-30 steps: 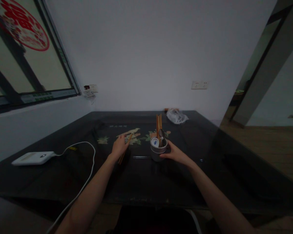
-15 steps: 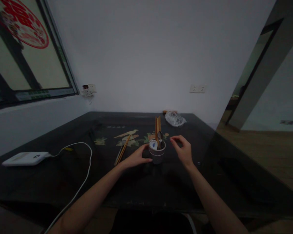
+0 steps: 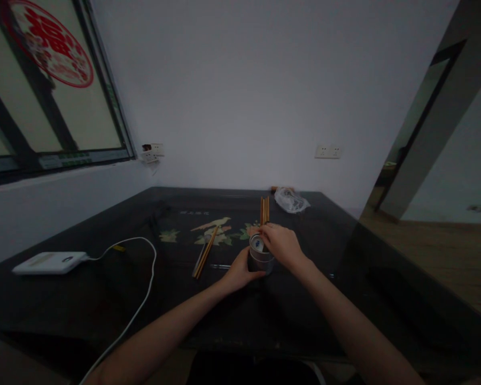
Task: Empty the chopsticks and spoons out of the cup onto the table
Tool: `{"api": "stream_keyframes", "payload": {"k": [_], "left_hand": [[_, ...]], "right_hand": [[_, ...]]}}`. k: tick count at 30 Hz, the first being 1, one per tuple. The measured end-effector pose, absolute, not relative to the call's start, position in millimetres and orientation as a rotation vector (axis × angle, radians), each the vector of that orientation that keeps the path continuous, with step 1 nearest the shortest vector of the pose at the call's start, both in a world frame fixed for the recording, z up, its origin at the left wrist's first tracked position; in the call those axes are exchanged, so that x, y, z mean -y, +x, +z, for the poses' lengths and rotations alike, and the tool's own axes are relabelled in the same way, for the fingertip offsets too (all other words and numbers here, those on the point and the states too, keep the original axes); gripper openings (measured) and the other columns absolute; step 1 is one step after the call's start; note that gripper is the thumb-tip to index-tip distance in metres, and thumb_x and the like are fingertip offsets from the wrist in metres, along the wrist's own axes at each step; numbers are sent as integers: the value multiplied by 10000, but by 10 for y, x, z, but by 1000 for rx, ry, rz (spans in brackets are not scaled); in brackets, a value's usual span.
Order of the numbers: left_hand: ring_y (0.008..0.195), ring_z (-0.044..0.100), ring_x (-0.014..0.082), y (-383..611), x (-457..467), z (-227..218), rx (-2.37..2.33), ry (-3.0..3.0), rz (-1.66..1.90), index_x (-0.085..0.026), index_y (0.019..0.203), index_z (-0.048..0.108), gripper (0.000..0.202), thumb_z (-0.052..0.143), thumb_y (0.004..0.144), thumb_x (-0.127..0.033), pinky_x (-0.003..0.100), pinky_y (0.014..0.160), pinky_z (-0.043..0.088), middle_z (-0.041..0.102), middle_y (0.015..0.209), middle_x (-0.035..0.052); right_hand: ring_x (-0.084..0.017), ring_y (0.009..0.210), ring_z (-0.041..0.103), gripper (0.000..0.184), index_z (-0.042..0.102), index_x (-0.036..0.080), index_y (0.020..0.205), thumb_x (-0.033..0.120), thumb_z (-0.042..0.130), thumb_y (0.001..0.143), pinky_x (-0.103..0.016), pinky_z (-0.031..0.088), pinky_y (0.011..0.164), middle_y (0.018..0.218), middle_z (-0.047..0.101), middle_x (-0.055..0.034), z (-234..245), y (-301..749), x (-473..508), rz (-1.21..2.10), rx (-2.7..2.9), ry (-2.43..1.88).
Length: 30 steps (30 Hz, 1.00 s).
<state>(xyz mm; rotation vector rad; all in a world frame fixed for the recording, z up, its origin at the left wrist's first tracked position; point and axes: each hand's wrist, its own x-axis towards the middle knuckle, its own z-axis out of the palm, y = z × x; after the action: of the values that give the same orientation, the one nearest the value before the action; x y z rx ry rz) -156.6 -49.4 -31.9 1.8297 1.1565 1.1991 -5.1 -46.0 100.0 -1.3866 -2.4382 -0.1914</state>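
A small metal cup (image 3: 260, 261) stands on the dark table (image 3: 84, 299), holding upright wooden chopsticks (image 3: 264, 209) and a white-and-blue spoon (image 3: 258, 244). My left hand (image 3: 239, 272) wraps round the cup's lower left side. My right hand (image 3: 281, 245) reaches over the cup's rim, fingers closed round the chopsticks at their lower part. A loose pair of chopsticks (image 3: 204, 251) lies flat on the table to the left of the cup.
A white device (image 3: 48, 262) with a white cable (image 3: 140, 289) lies at the table's left. A crumpled clear plastic bag (image 3: 291, 199) sits at the far edge by the wall. A window is on the left, a doorway on the right.
My left hand let go of the loose chopsticks and moved to the cup. My right hand left the cup's side, lifted, then came down over the rim onto the upright chopsticks.
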Motion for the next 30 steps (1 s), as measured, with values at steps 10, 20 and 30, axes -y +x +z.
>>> {"api": "stream_keyframes", "payload": {"k": [10, 20, 30], "left_hand": [[1147, 508, 281, -1512, 543, -317, -1302, 1869, 1183, -172, 1194, 486, 639, 754, 643, -353, 412, 974, 375, 564, 1229, 115], [1131, 518, 275, -1516, 580, -229, -1270, 1884, 1161, -175, 1165, 503, 581, 733, 664, -359, 397, 958, 384, 575, 1215, 111], [1090, 544, 274, -1534, 551, -283, -1293, 1898, 1169, -183, 1168, 491, 604, 738, 649, -370, 395, 922, 413, 588, 1180, 106]], "right_hand": [[-218, 870, 652, 163, 607, 198, 955, 258, 469, 893, -263, 452, 657, 961, 673, -76, 1032, -160, 425, -389, 2567, -1407], [-199, 829, 645, 153, 593, 199, 953, 243, 454, 907, -262, 412, 632, 974, 664, -67, 1169, -80, 450, -415, 2543, -1392], [-188, 830, 594, 219, 620, 170, 981, 267, 435, 914, -264, 379, 671, 935, 657, -89, 2065, -256, 546, -548, 2314, -1221]]}}
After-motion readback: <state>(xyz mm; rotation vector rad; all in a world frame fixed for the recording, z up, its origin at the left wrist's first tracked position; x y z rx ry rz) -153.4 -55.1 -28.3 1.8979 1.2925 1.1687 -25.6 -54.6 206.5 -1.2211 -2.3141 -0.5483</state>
